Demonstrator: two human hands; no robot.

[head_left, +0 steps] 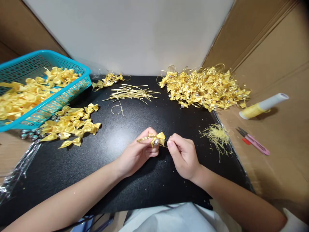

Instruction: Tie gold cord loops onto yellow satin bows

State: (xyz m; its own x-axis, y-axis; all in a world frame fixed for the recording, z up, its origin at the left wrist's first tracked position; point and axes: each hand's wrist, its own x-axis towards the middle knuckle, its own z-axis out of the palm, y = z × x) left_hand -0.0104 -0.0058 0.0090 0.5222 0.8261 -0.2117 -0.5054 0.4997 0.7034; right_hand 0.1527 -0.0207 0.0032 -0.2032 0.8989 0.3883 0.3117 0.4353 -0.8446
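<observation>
Over the near middle of the black board, my left hand (142, 148) pinches a yellow ribbon bow (161, 138) with a silver bell (156, 141) at its centre. A gold cord loop (143, 139) sticks out to the left of the bow, across my fingers. Thin cord ends run rightward from the bow to my right hand (182, 154), whose thumb and fingers are closed on them. Part of the cord is hidden inside both hands.
Loose bows (77, 124) lie by a blue basket (84, 69) of bows, near silver bells (31, 134). Gold cords (132, 92) lie behind my hands. Finished-looking bows (205, 87) are heaped back right, beyond yellow trimmings (217, 135), pink snips (256, 143) and a tube (264, 106).
</observation>
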